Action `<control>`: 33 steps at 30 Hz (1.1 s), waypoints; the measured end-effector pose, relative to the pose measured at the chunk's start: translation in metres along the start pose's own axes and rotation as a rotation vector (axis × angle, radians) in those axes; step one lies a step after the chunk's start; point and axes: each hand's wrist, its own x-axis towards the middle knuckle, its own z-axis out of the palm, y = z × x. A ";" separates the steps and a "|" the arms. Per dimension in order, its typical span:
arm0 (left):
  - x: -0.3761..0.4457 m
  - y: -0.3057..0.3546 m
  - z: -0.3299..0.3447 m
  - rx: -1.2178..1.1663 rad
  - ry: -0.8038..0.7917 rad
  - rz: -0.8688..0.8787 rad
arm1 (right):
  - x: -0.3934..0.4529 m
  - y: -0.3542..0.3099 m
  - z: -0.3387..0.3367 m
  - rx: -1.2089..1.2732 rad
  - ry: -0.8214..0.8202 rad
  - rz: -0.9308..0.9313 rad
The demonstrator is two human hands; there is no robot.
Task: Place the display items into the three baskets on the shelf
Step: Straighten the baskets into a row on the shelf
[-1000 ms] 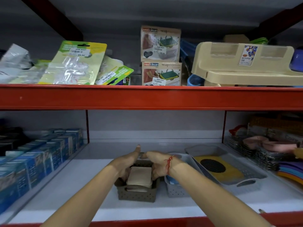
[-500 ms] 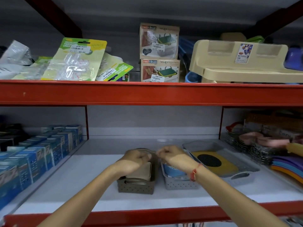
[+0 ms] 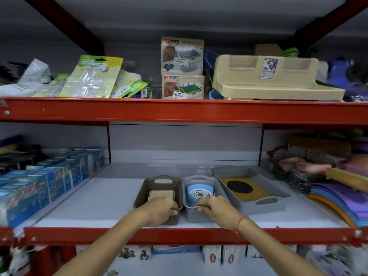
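Observation:
Three baskets stand side by side on the white lower shelf. The brown basket (image 3: pixel 151 185) holds beige square items (image 3: pixel 161 195). My left hand (image 3: pixel 159 211) grips its near rim. The small grey basket (image 3: pixel 199 179) holds a blue round item (image 3: pixel 200 193) with a patterned top. My right hand (image 3: pixel 216 209) grips that basket's near rim. The large grey basket (image 3: pixel 266 204) on the right holds a yellow pad (image 3: pixel 256 193) with a black mesh oval.
Blue boxes (image 3: pixel 45 184) line the shelf's left side. Wire racks (image 3: pixel 292 176) and coloured mats (image 3: pixel 342 202) fill the right. A red shelf beam (image 3: pixel 179 111) crosses above, with packets, soap-holder boxes (image 3: pixel 182 68) and a beige rack (image 3: pixel 274 78) on the upper shelf.
Both hands have drawn back from above the brown basket's contents to the near rims of the brown and small grey baskets. The view has tilted down and pulled back.

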 end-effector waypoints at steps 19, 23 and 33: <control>-0.033 0.021 0.014 -0.098 0.114 -0.068 | -0.049 -0.001 -0.035 0.103 0.076 -0.024; -0.031 0.029 0.020 -0.048 0.181 -0.047 | -0.041 0.060 -0.050 -0.198 0.127 0.203; -0.030 0.047 0.026 0.055 0.242 -0.095 | -0.065 0.079 -0.028 -0.551 0.167 0.163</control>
